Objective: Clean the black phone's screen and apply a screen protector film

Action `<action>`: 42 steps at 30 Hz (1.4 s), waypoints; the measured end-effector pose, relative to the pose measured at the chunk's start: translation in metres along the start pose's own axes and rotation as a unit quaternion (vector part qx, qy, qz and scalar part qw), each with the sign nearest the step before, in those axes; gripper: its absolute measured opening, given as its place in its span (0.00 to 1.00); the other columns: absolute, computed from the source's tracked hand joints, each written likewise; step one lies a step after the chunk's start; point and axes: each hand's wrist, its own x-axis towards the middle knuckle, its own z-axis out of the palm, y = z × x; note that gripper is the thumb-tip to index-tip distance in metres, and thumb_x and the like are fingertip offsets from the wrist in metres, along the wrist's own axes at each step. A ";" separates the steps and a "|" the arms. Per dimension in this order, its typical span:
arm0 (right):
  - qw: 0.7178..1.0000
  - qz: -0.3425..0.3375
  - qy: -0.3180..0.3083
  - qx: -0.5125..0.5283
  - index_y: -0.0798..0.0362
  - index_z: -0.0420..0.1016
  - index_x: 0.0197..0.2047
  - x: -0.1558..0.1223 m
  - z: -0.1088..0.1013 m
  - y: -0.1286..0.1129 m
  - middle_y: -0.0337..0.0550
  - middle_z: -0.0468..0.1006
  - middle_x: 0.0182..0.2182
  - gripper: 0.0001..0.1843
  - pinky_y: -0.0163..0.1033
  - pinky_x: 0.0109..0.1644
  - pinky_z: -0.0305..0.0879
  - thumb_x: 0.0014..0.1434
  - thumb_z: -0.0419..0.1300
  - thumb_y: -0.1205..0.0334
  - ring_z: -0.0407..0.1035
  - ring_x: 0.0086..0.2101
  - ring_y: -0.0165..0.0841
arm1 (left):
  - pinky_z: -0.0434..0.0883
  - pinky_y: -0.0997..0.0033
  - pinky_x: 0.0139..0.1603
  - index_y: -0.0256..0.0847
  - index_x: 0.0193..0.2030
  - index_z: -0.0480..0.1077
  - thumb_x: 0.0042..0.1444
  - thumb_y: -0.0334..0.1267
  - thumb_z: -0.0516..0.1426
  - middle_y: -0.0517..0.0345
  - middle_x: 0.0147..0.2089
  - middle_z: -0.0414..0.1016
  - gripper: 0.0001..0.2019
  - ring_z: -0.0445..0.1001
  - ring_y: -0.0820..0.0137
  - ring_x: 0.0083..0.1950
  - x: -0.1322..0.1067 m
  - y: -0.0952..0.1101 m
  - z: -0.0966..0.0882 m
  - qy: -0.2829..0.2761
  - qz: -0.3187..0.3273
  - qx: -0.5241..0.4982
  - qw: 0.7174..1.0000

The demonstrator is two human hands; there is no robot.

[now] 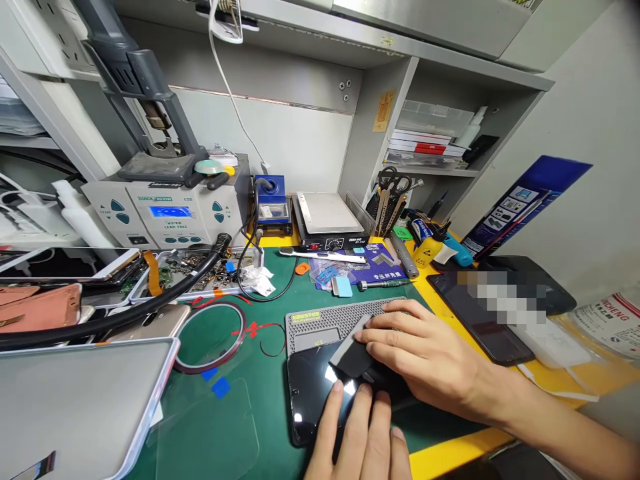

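Observation:
A phone (310, 393) with a glossy black screen lies on a grey dotted pad (313, 333) on the green mat. My left hand (360, 433) comes in from the bottom edge, its fingers stretched out and resting on the phone's near side. In my right hand (425, 347) is a black squeegee (351, 359) with a grey strip along its edge. The squeegee leans over the upper part of the screen, and my right fingers press on it from the right. The phone's right end is mostly hidden under my right hand.
Left stand a grey tray (75, 400), a tape roll (210, 337) and a black hose (150, 307). A rework station (165, 213), a hot plate (330, 220) and a soldering station (273, 200) line the back. Right are a yellow bottle (429, 252) and a dark tablet (480, 320).

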 end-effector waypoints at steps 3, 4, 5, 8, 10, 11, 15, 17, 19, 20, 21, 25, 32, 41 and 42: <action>1.000 -0.002 0.013 0.003 0.59 0.72 0.51 -0.002 0.000 0.001 0.49 0.79 0.52 0.14 0.51 0.62 0.61 0.67 0.51 0.77 0.71 0.52 0.38 | 0.62 0.48 0.73 0.39 0.40 0.75 0.61 0.26 0.59 0.54 0.47 0.85 0.05 0.82 0.61 0.55 0.003 0.001 0.000 0.000 -0.004 0.006 1.000; 1.000 -0.001 0.011 0.001 0.59 0.72 0.51 -0.005 -0.002 0.002 0.49 0.79 0.53 0.14 0.51 0.62 0.61 0.66 0.52 0.78 0.71 0.52 0.38 | 0.62 0.47 0.73 0.38 0.39 0.74 0.61 0.26 0.59 0.54 0.47 0.85 0.05 0.82 0.61 0.55 0.004 0.002 0.000 0.003 -0.009 0.007 1.000; 1.000 0.002 0.009 -0.002 0.60 0.72 0.50 -0.007 -0.004 0.002 0.49 0.79 0.53 0.14 0.51 0.62 0.60 0.65 0.52 0.79 0.71 0.52 0.38 | 0.61 0.47 0.73 0.38 0.39 0.74 0.61 0.25 0.59 0.54 0.46 0.85 0.05 0.82 0.61 0.54 0.005 0.004 0.001 0.008 -0.015 0.009 1.000; 1.000 0.006 -0.007 0.000 0.60 0.73 0.51 -0.010 -0.007 0.002 0.50 0.79 0.53 0.16 0.51 0.63 0.59 0.64 0.51 0.80 0.70 0.51 0.38 | 0.61 0.47 0.74 0.38 0.36 0.75 0.61 0.28 0.59 0.54 0.44 0.85 0.04 0.83 0.62 0.52 0.007 0.007 0.003 0.030 -0.032 0.011 0.999; 1.000 -0.006 -0.020 0.008 0.60 0.73 0.52 -0.003 -0.004 0.000 0.51 0.78 0.53 0.15 0.51 0.62 0.58 0.67 0.50 0.78 0.70 0.52 0.39 | 0.64 0.48 0.72 0.38 0.35 0.75 0.66 0.36 0.57 0.54 0.42 0.85 0.09 0.83 0.62 0.51 0.008 0.009 0.003 0.042 -0.041 0.011 0.998; 1.000 -0.014 -0.023 0.011 0.60 0.73 0.52 0.004 -0.002 -0.001 0.51 0.78 0.53 0.15 0.51 0.62 0.58 0.68 0.50 0.76 0.70 0.52 0.39 | 0.66 0.48 0.71 0.39 0.35 0.75 0.69 0.41 0.55 0.53 0.42 0.85 0.13 0.83 0.62 0.51 0.008 0.010 0.004 0.046 -0.044 0.011 0.998; 0.998 -0.041 -0.034 0.023 0.60 0.74 0.51 0.041 0.007 -0.009 0.51 0.79 0.51 0.15 0.49 0.57 0.61 0.74 0.46 0.70 0.71 0.49 0.37 | 0.69 0.50 0.69 0.39 0.34 0.76 0.71 0.54 0.46 0.53 0.42 0.85 0.26 0.83 0.62 0.51 0.010 0.010 0.004 0.060 -0.061 0.012 0.996; 0.998 -0.049 -0.033 0.033 0.61 0.74 0.51 0.054 0.006 -0.012 0.51 0.79 0.51 0.15 0.47 0.55 0.62 0.75 0.46 0.71 0.72 0.47 0.36 | 0.68 0.51 0.70 0.39 0.34 0.76 0.72 0.53 0.45 0.53 0.40 0.85 0.27 0.83 0.62 0.49 0.013 0.010 0.004 0.072 -0.059 0.013 0.996; 0.998 -0.045 -0.030 0.039 0.61 0.73 0.51 0.058 0.001 -0.014 0.50 0.79 0.52 0.15 0.45 0.53 0.63 0.74 0.46 0.73 0.71 0.47 0.35 | 0.66 0.50 0.71 0.39 0.32 0.76 0.72 0.51 0.43 0.52 0.39 0.85 0.28 0.83 0.61 0.48 0.015 0.009 0.005 0.087 -0.057 0.009 0.995; 0.998 -0.038 -0.034 0.039 0.60 0.73 0.51 0.057 -0.002 -0.015 0.49 0.78 0.53 0.14 0.45 0.53 0.63 0.73 0.47 0.74 0.71 0.47 0.35 | 0.64 0.49 0.71 0.39 0.31 0.75 0.73 0.49 0.42 0.51 0.38 0.85 0.28 0.84 0.60 0.47 0.017 0.008 0.005 0.098 -0.061 0.006 0.993; 0.998 -0.033 -0.040 0.037 0.60 0.73 0.51 0.055 -0.005 -0.015 0.49 0.78 0.53 0.14 0.45 0.53 0.62 0.72 0.47 0.75 0.70 0.48 0.36 | 0.63 0.49 0.72 0.39 0.30 0.75 0.73 0.47 0.40 0.51 0.38 0.85 0.29 0.84 0.60 0.47 0.018 0.008 0.006 0.108 -0.068 0.004 0.992; 0.997 -0.037 -0.063 0.029 0.61 0.73 0.51 0.049 -0.010 -0.019 0.49 0.78 0.53 0.14 0.47 0.56 0.59 0.73 0.47 0.72 0.69 0.49 0.38 | 0.63 0.49 0.71 0.41 0.27 0.73 0.74 0.43 0.37 0.53 0.35 0.85 0.31 0.84 0.61 0.44 0.023 0.012 0.010 0.137 -0.091 0.000 0.986; 0.996 -0.050 -0.063 0.033 0.60 0.73 0.50 0.070 0.001 -0.023 0.48 0.78 0.51 0.16 0.45 0.53 0.61 0.75 0.44 0.72 0.69 0.46 0.35 | 0.67 0.50 0.68 0.39 0.25 0.74 0.73 0.39 0.30 0.48 0.32 0.84 0.37 0.84 0.62 0.40 0.021 0.024 0.020 0.178 -0.160 -0.001 0.971; 0.997 -0.047 -0.063 -0.003 0.60 0.74 0.52 0.072 -0.010 -0.032 0.45 0.79 0.51 0.18 0.45 0.55 0.60 0.75 0.43 0.71 0.69 0.46 0.36 | 0.71 0.53 0.66 0.39 0.31 0.78 0.68 0.54 0.46 0.46 0.37 0.84 0.27 0.83 0.59 0.44 0.011 0.020 0.019 0.146 -0.123 0.004 0.982; 0.997 -0.049 -0.061 -0.002 0.60 0.75 0.51 0.074 -0.008 -0.032 0.45 0.79 0.51 0.18 0.45 0.54 0.61 0.75 0.43 0.72 0.69 0.45 0.36 | 0.71 0.53 0.65 0.38 0.31 0.77 0.67 0.54 0.48 0.46 0.37 0.84 0.26 0.83 0.58 0.45 0.012 0.020 0.018 0.138 -0.126 0.003 0.983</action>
